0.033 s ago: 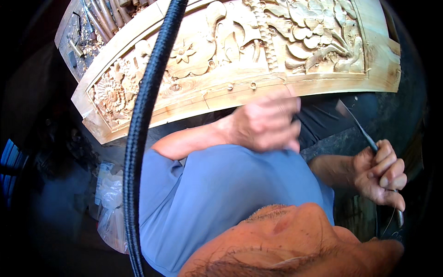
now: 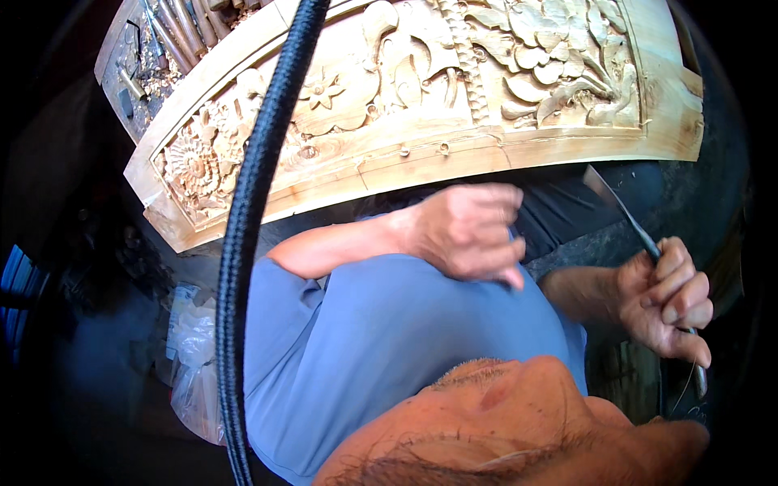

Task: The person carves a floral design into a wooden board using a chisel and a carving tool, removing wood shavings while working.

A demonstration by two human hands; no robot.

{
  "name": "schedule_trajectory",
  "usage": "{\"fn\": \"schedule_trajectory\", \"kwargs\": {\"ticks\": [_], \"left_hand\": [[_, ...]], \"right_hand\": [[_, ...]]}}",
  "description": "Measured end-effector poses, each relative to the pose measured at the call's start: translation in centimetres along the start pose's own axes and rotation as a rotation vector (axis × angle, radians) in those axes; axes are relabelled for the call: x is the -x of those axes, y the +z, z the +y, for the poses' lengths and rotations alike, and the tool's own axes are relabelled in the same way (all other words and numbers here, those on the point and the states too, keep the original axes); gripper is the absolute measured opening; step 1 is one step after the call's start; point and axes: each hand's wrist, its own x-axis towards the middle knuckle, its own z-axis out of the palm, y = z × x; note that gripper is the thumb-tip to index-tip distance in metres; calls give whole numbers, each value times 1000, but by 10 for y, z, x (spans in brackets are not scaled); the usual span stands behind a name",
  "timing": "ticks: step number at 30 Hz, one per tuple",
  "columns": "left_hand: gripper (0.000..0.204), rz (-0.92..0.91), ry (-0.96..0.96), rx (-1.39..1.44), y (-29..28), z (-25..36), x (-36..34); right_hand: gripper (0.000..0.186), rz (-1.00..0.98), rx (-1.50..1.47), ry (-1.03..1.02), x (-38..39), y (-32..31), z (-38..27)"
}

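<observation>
Chisel (image 2: 634,224) clasped across right grip (image 2: 664,301), blade (image 2: 599,185) jutting beyond; left grip (image 2: 472,231) curled, contents unclear.

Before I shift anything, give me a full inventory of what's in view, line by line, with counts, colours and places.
Carved panel: one, pale wood, across the top
Handled tools: several, mostly brown, upper left beyond the panel
Wood shavings: many, pale, around those tools
Braided cord: one, black, top to bottom, left of centre
Plastic bag: one, clear to whitish, lower left
Slatted thing: one, blue, far left, kind unclear
Flat-bladed tool: one, dark and metallic, in the right hand
Shirt: one, blue, centre
Head: one, partly shown, lower edge
Left hand: one, bare, below the panel
Right hand: one, bare, right side
</observation>
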Motion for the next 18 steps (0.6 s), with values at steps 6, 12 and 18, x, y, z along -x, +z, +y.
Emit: {"fn": "schedule_trajectory", "kwargs": {"ticks": [6, 12, 18], "left_hand": [[56, 208, -61, -307, 11, -17, -6], [75, 241, -161, -311, 21, -19, -9], [79, 332, -220, -318, 23, -20, -10]], "right_hand": [[64, -254, 98, -8, -19, 56, 62], [75, -353, 15, 48, -28, 62, 82], [81, -386, -37, 104, -27, 64, 88]]}}
